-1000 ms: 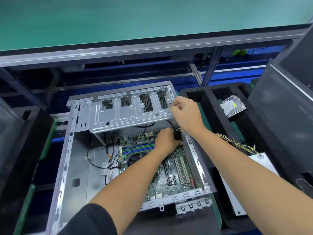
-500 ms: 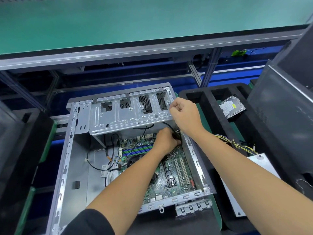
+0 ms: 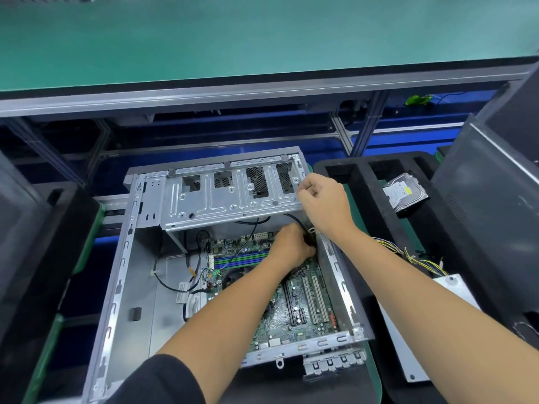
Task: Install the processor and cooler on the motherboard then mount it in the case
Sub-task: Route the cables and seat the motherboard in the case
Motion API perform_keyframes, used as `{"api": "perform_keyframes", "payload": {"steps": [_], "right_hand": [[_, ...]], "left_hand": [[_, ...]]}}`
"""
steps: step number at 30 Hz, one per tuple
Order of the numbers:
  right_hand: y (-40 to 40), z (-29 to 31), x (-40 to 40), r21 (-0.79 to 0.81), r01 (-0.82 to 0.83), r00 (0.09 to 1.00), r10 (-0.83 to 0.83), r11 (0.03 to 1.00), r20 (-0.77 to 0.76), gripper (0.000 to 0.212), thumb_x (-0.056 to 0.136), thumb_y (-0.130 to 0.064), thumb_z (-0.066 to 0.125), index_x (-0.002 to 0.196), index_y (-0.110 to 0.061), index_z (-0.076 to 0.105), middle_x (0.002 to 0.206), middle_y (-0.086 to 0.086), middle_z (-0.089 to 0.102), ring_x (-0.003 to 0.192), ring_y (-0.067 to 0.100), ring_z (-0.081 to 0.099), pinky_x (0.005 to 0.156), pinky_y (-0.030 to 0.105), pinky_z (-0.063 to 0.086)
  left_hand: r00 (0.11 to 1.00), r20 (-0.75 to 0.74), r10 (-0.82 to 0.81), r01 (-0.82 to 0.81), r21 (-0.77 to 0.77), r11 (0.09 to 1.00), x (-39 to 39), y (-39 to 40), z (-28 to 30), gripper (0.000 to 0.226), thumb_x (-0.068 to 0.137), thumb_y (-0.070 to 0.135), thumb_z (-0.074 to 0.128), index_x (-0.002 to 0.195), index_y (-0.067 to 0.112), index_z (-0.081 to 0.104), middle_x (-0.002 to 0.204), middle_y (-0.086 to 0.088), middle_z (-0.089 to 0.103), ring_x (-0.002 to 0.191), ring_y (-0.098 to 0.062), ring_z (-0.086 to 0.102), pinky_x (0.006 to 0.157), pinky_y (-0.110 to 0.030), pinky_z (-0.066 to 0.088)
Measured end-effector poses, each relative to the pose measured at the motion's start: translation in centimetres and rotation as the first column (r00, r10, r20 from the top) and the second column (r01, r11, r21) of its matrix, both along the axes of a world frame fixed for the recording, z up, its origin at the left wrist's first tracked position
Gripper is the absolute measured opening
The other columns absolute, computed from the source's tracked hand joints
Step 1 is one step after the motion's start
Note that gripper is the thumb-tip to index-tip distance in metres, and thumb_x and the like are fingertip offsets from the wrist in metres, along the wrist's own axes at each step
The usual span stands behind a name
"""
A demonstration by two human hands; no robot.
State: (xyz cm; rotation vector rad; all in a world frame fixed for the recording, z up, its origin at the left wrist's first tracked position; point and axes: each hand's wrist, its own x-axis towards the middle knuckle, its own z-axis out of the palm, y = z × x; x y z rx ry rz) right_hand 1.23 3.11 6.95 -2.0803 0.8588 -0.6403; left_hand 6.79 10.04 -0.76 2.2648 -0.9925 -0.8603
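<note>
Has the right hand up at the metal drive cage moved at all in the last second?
No, hardly: the right hand holds the same right-hand corner of the drive cage as before; the slight shift in the picture matches the case, so the camera moved.

The case point(image 3: 122, 287) is bare silver-grey metal. Inside it, the motherboard point(image 3: 300, 304) is green with blue and green memory slots point(image 3: 242, 258) and white card slots point(image 3: 318, 298). Black cables point(image 3: 163, 282) cross grey sheet metal. The shelf point(image 3: 204, 39) above is teal; yellow wires point(image 3: 423, 258) lie by black foam point(image 3: 364, 182).

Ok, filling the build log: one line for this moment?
motherboard: seated in case | left hand: on black cable by right wall | right hand: grips drive cage corner
</note>
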Motion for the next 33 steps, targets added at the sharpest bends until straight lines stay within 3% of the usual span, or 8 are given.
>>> {"api": "perform_keyframes", "payload": {"steps": [4, 8, 11, 15, 21, 26, 33], "right_hand": [[0.03, -0.03, 0.1, -0.014, 0.001, 1.0, -0.001, 1.0, -0.01, 0.011, 0.082, -0.007, 0.054, 0.074, -0.009, 0.062, 0.059, 0.012, 0.059, 0.051, 0.01, 0.039, 0.048, 0.011, 0.03], [-0.01, -0.05, 0.12, -0.018, 0.003, 1.0, -0.003, 1.0, -0.013, 0.011, 0.082, -0.007, 0.055, 0.075, -0.008, 0.063, 0.06, 0.013, 0.059, 0.053, 0.011, 0.041, 0.05, 0.016, 0.033], [0.01, -0.07, 0.1, -0.019, 0.005, 1.0, -0.005, 1.0, -0.013, 0.01, 0.082, -0.008, 0.055, 0.076, -0.008, 0.063, 0.061, 0.013, 0.06, 0.054, 0.012, 0.043, 0.052, 0.022, 0.034], [0.01, -0.04, 0.12, -0.019, 0.002, 1.0, -0.002, 1.0, -0.01, 0.01, 0.082, -0.008, 0.055, 0.076, -0.008, 0.063, 0.06, 0.013, 0.06, 0.053, 0.011, 0.042, 0.051, 0.021, 0.033], [0.0, -0.03, 0.05, -0.006, 0.005, 1.0, -0.005, 1.0, -0.002, 0.011, 0.082, -0.007, 0.054, 0.076, -0.007, 0.063, 0.053, 0.003, 0.052, 0.051, 0.009, 0.039, 0.056, 0.02, 0.031], [-0.02, -0.06, 0.03, -0.006, -0.001, 1.0, 0.001, 1.0, 0.012, 0.011, 0.082, -0.007, 0.054, 0.076, -0.006, 0.063, 0.055, 0.008, 0.055, 0.053, 0.011, 0.041, 0.059, 0.021, 0.031], [0.08, 0.05, 0.03, -0.023, -0.003, 1.0, 0.003, 1.0, 0.004, 0.011, 0.082, -0.007, 0.053, 0.075, -0.008, 0.062, 0.05, -0.004, 0.049, 0.049, 0.007, 0.037, 0.054, 0.023, 0.034]], "left_hand": [[0.999, -0.028, -0.037, 0.037, 0.002, 0.999, 0.19, 0.32, 0.08, 0.021, 0.072, 0.018, 0.074, 0.079, 0.011, 0.055, 0.088, -0.011, 0.066, 0.081, -0.027, 0.064, 0.059, -0.027, 0.045], [0.999, 0.012, -0.043, 0.043, -0.039, 0.998, 0.02, 0.6, -0.27, 0.024, 0.072, 0.02, 0.077, 0.082, 0.011, 0.058, 0.088, -0.011, 0.067, 0.081, -0.026, 0.063, 0.061, -0.028, 0.046], [0.999, 0.045, -0.009, 0.011, -0.049, 0.999, -0.26, 0.63, -0.31, 0.021, 0.074, 0.019, 0.075, 0.075, 0.01, 0.056, 0.086, -0.015, 0.067, 0.081, -0.029, 0.064, 0.06, -0.028, 0.045], [1.0, 0.025, -0.011, 0.012, -0.043, 0.999, -0.31, 0.56, -0.29, 0.027, 0.071, 0.019, 0.078, 0.067, 0.011, 0.052, 0.073, -0.007, 0.059, 0.075, -0.025, 0.064, 0.054, -0.025, 0.039], [0.998, 0.063, -0.012, 0.016, -0.064, 0.998, -0.18, 0.36, -0.37, 0.021, 0.07, 0.018, 0.078, 0.074, 0.01, 0.058, 0.085, -0.013, 0.068, 0.079, -0.028, 0.064, 0.059, -0.027, 0.042], [0.996, 0.082, -0.028, 0.032, -0.048, 0.998, 0.01, 0.24, -0.6, 0.028, 0.07, 0.015, 0.075, 0.054, 0.012, 0.052, 0.064, -0.01, 0.062, 0.071, -0.028, 0.066, 0.056, -0.027, 0.042], [0.999, 0.008, -0.036, 0.036, -0.046, 0.998, 0.38, 0.27, -0.86, 0.02, 0.071, 0.021, 0.08, 0.068, 0.009, 0.064, 0.075, -0.007, 0.068, 0.07, -0.02, 0.063, 0.058, -0.024, 0.041]]}}
